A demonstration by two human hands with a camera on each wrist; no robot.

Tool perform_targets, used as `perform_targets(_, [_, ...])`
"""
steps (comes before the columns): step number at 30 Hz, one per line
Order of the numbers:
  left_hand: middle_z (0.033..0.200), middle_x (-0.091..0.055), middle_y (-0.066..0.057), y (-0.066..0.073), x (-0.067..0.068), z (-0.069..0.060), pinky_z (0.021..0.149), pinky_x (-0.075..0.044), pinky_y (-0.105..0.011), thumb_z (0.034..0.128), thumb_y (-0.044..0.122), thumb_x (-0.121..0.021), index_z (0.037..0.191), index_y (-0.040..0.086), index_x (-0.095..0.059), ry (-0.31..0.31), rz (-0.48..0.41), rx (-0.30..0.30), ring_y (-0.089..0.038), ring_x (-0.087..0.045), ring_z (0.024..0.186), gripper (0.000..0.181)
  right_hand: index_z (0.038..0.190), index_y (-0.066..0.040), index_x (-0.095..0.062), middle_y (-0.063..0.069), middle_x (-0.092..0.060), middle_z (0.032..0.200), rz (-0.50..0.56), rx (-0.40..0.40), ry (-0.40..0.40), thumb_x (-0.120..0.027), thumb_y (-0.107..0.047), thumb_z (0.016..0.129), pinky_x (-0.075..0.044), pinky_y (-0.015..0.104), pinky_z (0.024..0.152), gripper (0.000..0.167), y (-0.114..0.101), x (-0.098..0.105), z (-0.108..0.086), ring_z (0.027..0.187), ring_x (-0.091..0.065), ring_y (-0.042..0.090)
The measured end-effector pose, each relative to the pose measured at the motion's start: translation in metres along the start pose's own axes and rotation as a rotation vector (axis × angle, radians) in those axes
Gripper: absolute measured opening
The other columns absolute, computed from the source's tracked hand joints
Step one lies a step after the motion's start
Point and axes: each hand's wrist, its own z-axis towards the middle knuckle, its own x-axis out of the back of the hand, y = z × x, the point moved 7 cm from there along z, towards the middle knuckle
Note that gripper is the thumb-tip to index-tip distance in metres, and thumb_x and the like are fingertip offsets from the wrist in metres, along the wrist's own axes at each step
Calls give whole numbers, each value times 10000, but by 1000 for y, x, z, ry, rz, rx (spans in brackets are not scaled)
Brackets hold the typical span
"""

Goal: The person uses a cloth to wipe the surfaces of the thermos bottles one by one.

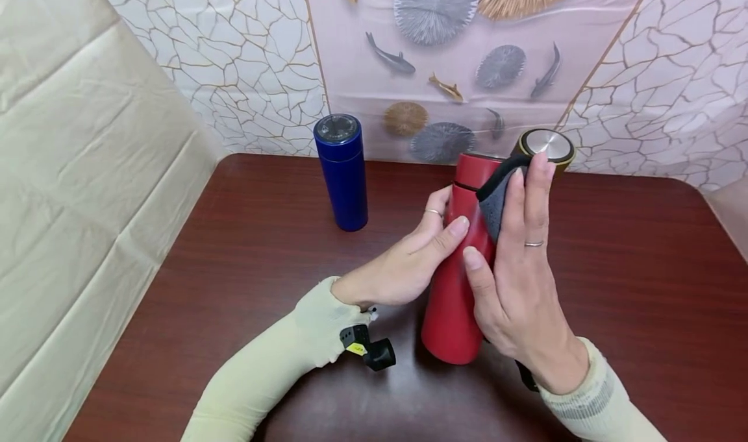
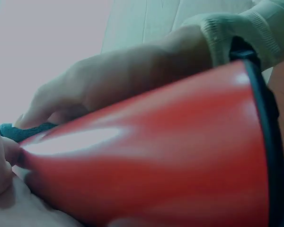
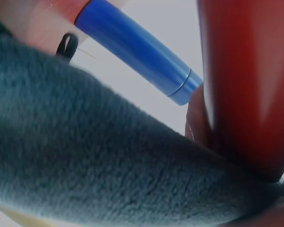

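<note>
A red bottle with a tapering neck is held tilted above the table, its top leaning away to the right. My left hand grips its upper part, thumb on the near side and fingers behind. With straight fingers, my right hand presses a grey cloth with a black edge against the bottle's right side near the neck. The fuzzy face of that cloth fills much of the right wrist view. In the left wrist view, the red bottle hides most of the cloth.
A blue bottle stands upright at the back left of the dark wooden table. Behind my right fingertips is another bottle with a silver-topped lid, mostly hidden. Patterned sheeting hangs along the table's far edge.
</note>
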Motion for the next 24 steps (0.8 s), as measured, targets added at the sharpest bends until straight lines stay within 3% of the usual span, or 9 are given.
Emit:
perform_targets(4, [1552,-271,-65,10,10,2,1138,-345,-292,1120,213,-281,1569,171,-96,58,-12,-103,-98,-314,1410,487,1627,-72,-193,106,-88,1722,-35,55,-2,-441,-400,1073,-147,514,1293,690,-8,-8,-6,1583,-55,402])
perform_targets(7, [1538,-306,-80,16,22,2,1169,-307,-290,1128,204,-251,1555,128,-156,140,-17,-157,-85,-309,1408,444,1616,-40,-215,124,-103,1721,-77,117,-15,-423,-365,1083,-123,515,1297,657,-16,-19,-13,1587,-60,405])
perform_targets(14, [1428,-475,-64,19,61,-3,1112,-376,-333,1124,333,-290,1576,250,-227,355,-167,-142,-160,-515,1252,463,1536,75,-343,179,-158,1705,-233,215,-142,-367,-351,1098,-109,495,1302,612,-30,-51,-37,1576,-109,444])
perform_targets(18, [1428,-474,-84,24,73,-4,1066,-443,-367,1120,309,-297,1580,254,-221,381,-266,-189,-201,-513,1276,469,1520,52,-397,197,-276,1666,-320,226,-215,-340,-364,1097,-90,470,1307,596,-33,-63,-48,1565,-164,443])
perform_targets(24, [1395,-468,-42,31,86,-8,1039,-458,-369,1121,295,-294,1561,235,-238,404,-397,-241,-188,-488,1284,448,1532,15,-404,194,-364,1626,-342,236,-256,-324,-371,1095,-105,459,1307,589,-36,-69,-54,1543,-243,428])
